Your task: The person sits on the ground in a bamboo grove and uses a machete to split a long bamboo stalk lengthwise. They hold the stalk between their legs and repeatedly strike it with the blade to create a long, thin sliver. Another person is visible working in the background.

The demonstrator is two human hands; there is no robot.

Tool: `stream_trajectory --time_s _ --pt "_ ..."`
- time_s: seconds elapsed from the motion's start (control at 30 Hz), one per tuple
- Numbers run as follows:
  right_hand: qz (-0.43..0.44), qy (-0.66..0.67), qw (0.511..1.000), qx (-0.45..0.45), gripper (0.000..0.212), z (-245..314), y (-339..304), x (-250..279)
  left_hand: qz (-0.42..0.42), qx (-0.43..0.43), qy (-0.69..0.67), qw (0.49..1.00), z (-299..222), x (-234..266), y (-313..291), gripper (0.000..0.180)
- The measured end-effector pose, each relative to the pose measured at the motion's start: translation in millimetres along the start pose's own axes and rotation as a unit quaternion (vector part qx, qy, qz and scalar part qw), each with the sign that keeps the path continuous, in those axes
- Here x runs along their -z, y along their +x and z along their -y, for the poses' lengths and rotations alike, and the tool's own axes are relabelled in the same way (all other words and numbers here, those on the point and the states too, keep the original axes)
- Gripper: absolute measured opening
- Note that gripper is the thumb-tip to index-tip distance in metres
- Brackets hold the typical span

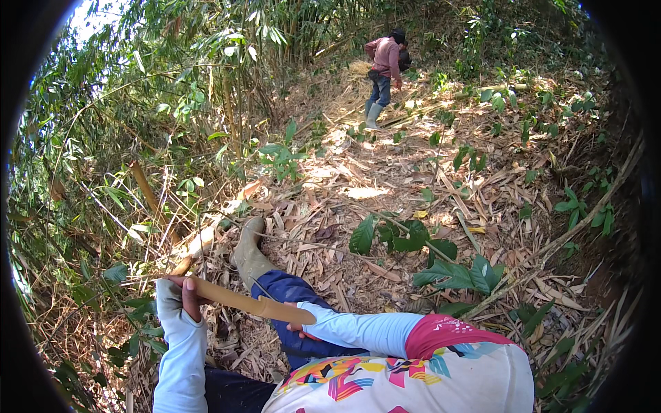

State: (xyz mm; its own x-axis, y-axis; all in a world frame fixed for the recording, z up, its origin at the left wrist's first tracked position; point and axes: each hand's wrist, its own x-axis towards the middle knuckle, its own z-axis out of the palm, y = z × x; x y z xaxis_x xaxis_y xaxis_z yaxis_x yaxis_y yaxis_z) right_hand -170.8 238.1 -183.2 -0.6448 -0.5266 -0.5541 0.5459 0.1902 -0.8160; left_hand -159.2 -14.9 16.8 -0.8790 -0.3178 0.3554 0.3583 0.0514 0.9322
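Note:
A long, smooth tan wooden piece (231,297) slants across in front of me, with a step in its outline near the right end. My left hand (191,301) is closed around its far left end, the thumb lying over it. Near the other end, my right hand (297,325) grips it from below and behind, and part of that hand is hidden by the wood. Light blue sleeves cover both forearms. My outstretched leg in blue trousers, with a muddy boot (251,253), lies just beyond the piece.
Dry leaves (358,189) cover the slope. Bamboo stems and thicket (227,103) rise at the left. A leafy green sprig (461,272) and a long bare branch (551,251) lie at the right. Farther up, a person (385,62) in rubber boots stands bent beside cut poles (427,110).

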Motion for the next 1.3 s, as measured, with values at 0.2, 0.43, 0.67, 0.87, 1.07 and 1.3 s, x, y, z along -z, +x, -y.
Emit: stream_trajectory --time_s 0.2,0.43,0.67,0.87,1.07,1.3 --pt "-0.009 -0.018 0.999 0.048 0.037 -4.2 0.2 -1.1 0.002 0.008 0.014 1.0 -1.7 -0.9 2.9 0.03" --pt "0.001 -0.03 0.997 0.071 0.034 11.2 -15.3 -3.1 0.03 0.059 0.025 0.997 -1.4 2.7 3.8 0.035" --pt "0.006 -0.09 0.996 0.012 0.062 33.5 -30.2 -4.8 0.08 0.114 0.002 0.99 -3.6 -12.4 -3.9 0.038" --pt "0.027 -0.064 0.997 0.045 0.072 26.7 -29.0 0.6 0.224 0.136 0.066 0.963 2.0 -26.4 -18.4 0.034" --pt "0.021 -0.053 0.995 0.077 0.066 16.7 -22.4 -1.0 0.287 0.133 0.076 0.946 -1.8 -41.0 -28.0 0.031" --pt "0.008 -0.04 0.996 0.078 0.059 7.6 -14.9 0.3 0.298 0.145 0.02 0.943 10.0 -45.0 -35.3 0.027"
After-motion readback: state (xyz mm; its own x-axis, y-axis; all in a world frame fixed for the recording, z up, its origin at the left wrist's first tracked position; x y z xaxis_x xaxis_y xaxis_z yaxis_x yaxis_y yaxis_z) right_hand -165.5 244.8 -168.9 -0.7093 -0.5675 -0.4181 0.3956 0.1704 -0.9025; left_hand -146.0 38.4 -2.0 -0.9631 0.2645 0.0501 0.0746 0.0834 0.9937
